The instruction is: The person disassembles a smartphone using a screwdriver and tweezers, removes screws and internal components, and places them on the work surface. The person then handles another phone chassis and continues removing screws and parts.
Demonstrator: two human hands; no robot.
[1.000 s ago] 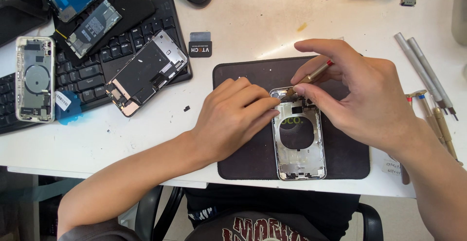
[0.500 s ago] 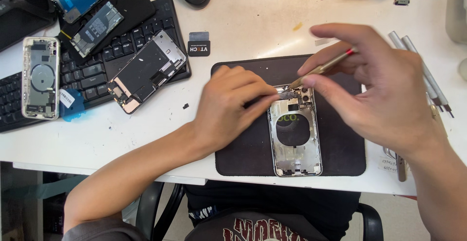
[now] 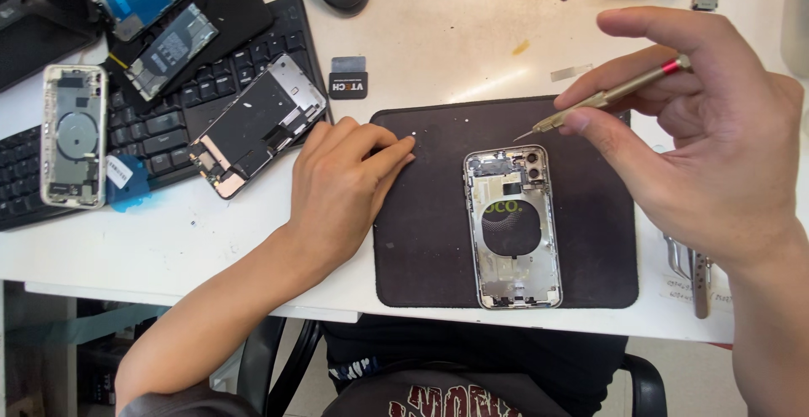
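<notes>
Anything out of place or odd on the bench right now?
Yes. A stripped phone assembly lies askew across the black keyboard, and another phone frame overlaps its left end. Tiny pale specks, possibly screws, sit loose on the dark mat by the left hand.

Bright, even overhead lighting; soft short shadows beneath left hand [image 3: 341,185] and right hand [image 3: 708,143]. Mild glare on white desk [image 3: 455,38] beyond the fingers. Sharp between the hands, slight wide-angle bending toward frame edges.

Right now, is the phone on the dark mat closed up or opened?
Opened. The phone housing lies flat on the dark mat, with no screen; the round coil and bare frame show inside.
</notes>
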